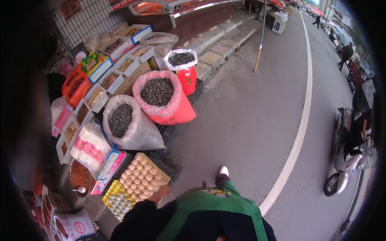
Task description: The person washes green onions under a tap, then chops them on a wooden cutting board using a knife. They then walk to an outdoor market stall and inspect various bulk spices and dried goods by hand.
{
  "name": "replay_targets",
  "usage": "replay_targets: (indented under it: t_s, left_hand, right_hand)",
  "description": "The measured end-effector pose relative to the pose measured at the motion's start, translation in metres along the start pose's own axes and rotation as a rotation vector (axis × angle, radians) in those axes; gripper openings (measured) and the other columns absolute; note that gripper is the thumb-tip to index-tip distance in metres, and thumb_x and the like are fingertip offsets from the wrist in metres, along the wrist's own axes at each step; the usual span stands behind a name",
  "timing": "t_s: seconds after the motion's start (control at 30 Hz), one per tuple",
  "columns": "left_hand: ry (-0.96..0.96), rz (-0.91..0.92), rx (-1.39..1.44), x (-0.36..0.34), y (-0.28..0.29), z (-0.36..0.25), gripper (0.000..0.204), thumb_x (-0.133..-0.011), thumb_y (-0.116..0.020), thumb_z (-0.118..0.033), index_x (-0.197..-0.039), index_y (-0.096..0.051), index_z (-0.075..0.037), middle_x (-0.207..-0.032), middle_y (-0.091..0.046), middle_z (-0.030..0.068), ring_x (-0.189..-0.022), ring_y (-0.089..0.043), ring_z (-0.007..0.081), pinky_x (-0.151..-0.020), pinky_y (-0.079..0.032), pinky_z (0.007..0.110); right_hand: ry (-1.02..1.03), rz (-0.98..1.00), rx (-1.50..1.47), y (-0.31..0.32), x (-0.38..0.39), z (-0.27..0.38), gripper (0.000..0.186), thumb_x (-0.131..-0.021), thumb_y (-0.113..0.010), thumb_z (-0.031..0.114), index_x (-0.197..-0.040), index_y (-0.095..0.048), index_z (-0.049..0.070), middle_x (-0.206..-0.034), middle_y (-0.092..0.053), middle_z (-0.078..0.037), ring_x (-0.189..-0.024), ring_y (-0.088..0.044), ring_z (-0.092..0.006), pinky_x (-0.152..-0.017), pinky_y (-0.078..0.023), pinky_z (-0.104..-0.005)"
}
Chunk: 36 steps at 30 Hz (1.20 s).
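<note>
My left hand (160,192), with a bracelet at the wrist, is at the lower right of a tray of brown eggs (138,176); the frame is too small to show whether it grips or only overlaps it. Beside that sits a yellow tray of white eggs (119,203). Above stand a translucent sack (148,136) and a pink sack (177,112) of dark dried goods. My right hand is not identifiable; only a sliver of skin shows at the lower edge. My green apron (219,205) and one white shoe (223,170) show.
Goods boxes (114,80) line the stall at left, near stone steps (213,58). A metal pole (259,48) stands on the roadside. At right are a parked scooter (343,164) and a walking person (345,54). A blurred dark shape (28,120) fills the left rim.
</note>
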<state>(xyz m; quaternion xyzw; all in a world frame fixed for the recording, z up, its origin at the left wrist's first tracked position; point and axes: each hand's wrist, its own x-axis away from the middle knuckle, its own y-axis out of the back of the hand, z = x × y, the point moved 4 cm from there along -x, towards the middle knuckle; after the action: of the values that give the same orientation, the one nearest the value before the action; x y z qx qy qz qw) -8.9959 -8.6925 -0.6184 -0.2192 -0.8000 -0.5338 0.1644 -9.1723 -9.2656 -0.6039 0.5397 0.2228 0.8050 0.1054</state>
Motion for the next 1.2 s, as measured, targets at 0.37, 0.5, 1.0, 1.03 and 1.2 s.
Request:
replay_targets:
  t_s: [0.37, 0.5, 1.0, 1.03, 1.2]
  left_hand:
    - [-0.186, -0.031, -0.283, -0.042, 0.047, -0.087, 0.022, -0.079, -0.057, -0.022, -0.080, -0.062, -0.001, -0.079, -0.065, 0.0166, -0.075, -0.066, 0.0313, -0.066, -0.053, 0.039]
    - [0.510, -0.335, 1.187, -0.096, 0.092, -0.104, 0.020, -0.079, -0.056, -0.012, -0.095, -0.051, 0.000, -0.069, -0.060, 0.0095, -0.055, -0.060, 0.0174, -0.048, -0.049, 0.029]
    - [0.352, -0.924, 1.063, -0.351, 0.337, -0.039, 0.032, -0.076, -0.064, -0.021, -0.096, -0.058, 0.004, -0.090, -0.061, 0.0196, -0.085, -0.060, 0.0316, -0.075, -0.048, 0.037]
    - [0.370, -0.928, 1.009, -0.367, 0.343, -0.028, 0.033, -0.076, -0.065, -0.020, -0.097, -0.058, 0.004, -0.092, -0.061, 0.0193, -0.085, -0.061, 0.0283, -0.074, -0.049, 0.035]
    - [0.467, -1.121, 0.803, -0.423, 0.380, 0.003, 0.035, -0.077, -0.065, -0.020, -0.101, -0.059, 0.004, -0.097, -0.058, 0.0231, -0.095, -0.057, 0.0344, -0.083, -0.045, 0.038]
  right_hand:
    - [0.490, -0.037, 0.463, 0.142, -0.220, 0.406, 0.045, -0.076, -0.055, 0.010, -0.120, -0.049, 0.004, -0.074, -0.066, -0.016, -0.061, -0.066, -0.0233, -0.056, -0.053, -0.0346]
    - [0.804, 0.185, 0.421, 0.056, -0.204, 0.582, 0.043, -0.078, -0.056, 0.013, -0.118, -0.050, 0.000, -0.080, -0.066, -0.015, -0.065, -0.066, -0.0224, -0.059, -0.052, -0.0332]
    - [1.443, 0.728, 0.915, -0.185, -0.081, 0.812, 0.040, -0.077, -0.065, 0.011, -0.116, -0.055, 0.006, -0.101, -0.061, -0.015, -0.081, -0.062, -0.0249, -0.071, -0.050, -0.0349]
    - [1.480, 0.737, 0.937, -0.199, -0.073, 0.830, 0.042, -0.077, -0.064, 0.009, -0.117, -0.054, 0.006, -0.105, -0.059, -0.016, -0.085, -0.062, -0.0266, -0.074, -0.050, -0.0360]
    - [1.952, 0.652, 1.012, -0.272, -0.024, 0.907, 0.038, -0.075, -0.062, 0.010, -0.112, -0.053, 0.005, -0.108, -0.057, -0.016, -0.098, -0.055, -0.0354, -0.080, -0.046, -0.0443]
